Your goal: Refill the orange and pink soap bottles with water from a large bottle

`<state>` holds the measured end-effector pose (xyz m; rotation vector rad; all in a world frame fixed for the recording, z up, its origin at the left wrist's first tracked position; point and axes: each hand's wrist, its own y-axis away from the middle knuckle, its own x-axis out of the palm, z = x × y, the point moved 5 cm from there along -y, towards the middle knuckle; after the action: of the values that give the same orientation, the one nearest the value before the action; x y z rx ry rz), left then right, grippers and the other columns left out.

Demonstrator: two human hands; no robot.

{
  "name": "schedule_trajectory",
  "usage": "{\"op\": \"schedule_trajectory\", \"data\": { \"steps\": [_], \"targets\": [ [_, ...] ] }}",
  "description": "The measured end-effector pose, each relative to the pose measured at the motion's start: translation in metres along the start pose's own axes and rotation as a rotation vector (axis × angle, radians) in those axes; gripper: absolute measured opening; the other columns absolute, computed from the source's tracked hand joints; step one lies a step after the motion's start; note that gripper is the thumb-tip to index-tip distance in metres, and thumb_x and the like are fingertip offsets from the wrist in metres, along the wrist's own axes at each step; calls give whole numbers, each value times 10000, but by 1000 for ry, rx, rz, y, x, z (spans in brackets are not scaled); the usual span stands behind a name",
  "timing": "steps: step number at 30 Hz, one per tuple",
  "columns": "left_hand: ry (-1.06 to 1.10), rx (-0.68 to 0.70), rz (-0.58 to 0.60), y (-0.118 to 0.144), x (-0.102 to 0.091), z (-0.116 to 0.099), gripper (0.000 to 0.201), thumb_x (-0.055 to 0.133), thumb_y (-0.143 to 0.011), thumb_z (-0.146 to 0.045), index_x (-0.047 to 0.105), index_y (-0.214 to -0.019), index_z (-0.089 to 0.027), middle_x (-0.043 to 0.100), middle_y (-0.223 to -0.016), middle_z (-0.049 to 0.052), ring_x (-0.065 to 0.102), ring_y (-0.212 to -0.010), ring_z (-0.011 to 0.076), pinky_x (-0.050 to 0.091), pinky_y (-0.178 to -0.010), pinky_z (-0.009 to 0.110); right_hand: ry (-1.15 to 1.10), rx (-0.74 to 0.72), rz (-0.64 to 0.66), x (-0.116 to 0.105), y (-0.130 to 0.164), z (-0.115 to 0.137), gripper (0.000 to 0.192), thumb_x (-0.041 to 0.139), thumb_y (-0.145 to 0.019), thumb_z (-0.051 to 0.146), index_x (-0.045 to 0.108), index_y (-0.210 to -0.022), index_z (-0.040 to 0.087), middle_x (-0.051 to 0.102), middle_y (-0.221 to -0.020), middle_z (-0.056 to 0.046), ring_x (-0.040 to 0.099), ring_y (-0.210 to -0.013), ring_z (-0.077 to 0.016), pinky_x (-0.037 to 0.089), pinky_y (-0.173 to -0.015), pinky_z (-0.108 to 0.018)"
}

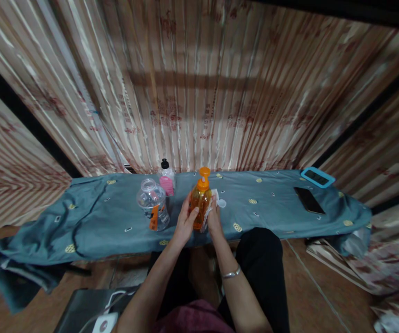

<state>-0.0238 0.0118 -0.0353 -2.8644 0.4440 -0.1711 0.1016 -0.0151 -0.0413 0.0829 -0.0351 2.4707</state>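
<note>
**Operator:** I'm looking down at the translucent orange plastic pump bottle (200, 203), which is standing upright near the front edge of the low table draped in a blue-grey patterned cloth (272, 206). My left hand (185, 222) is wrapping around its left flank, fingers closed on the body. My right hand (213, 213) is pressing a crumpled white cloth or tissue (210, 208) against the bottle's right side, so that hand is holding the wipe rather than the bottle itself.

**Observer:** How are you judging it will handle?

**Operator:** I'm judging it as fairly light and stiff, but thin-walled enough to give under a hard squeeze. If liquid is on the surface it could be slick. I'm thinking the broad middle is the safe place to grip; the orange pump head (204, 173) could depress or turn if taken there.

**Observer:** Any writing you're reading?

**Operator:** None. The bottle's face is too small and blurred. Just left of it a clear plastic jar with an orange label strip (152, 203) is standing, and behind that a small bottle with a black cap and pink label (166, 178); their print is also beyond reading. A dark phone (309, 200) and a blue-framed device (317, 177) are lying well apart to the right.
</note>
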Motion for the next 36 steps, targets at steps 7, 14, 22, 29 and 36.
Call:
{"op": "schedule_trajectory", "data": {
  "steps": [7,14,22,29,36],
  "targets": [
    [-6,46,-26,-2,-3,9,688,694,-848,-473,496,-1459,-227,499,-1544,120,432,-1469,305,354,-1228,475,131,-228,84,9,-1,77,387,557,-978,544,687,-993,180,725,-976,-42,690,-917,-202,540,-901,-442],
    [22,34,-49,-9,-10,11,778,823,-735,-379,515,-1440,-264,513,-1488,124,515,-1376,321,505,-1091,468,240,-432,124,13,6,89,312,698,-900,413,631,-1095,180,666,-974,-27,643,-947,-222,494,-937,-476],
    [110,-19,84,-29,1,4,919,885,-632,-310,487,-1458,-262,571,-1487,82,535,-1375,295,460,-1148,434,54,-331,450,10,-22,75,319,687,-916,438,655,-1089,172,683,-894,-4,655,-756,-159,557,-732,-356],
    [105,20,72,-29,5,3,903,867,-625,-287,479,-1438,-217,624,-1427,102,597,-1310,277,473,-1132,413,28,-289,344,3,-19,64,334,622,-952,498,666,-1016,173,653,-807,17,619,-693,-146,536,-708,-344],
    [-76,77,-87,-26,2,0,738,843,-621,-213,535,-1292,-204,695,-1248,85,669,-1185,275,514,-1073,440,56,-242,165,-5,-5,51,434,535,-974,584,681,-1012,178,711,-896,-20,677,-833,-191,540,-847,-415]
  ]
}}
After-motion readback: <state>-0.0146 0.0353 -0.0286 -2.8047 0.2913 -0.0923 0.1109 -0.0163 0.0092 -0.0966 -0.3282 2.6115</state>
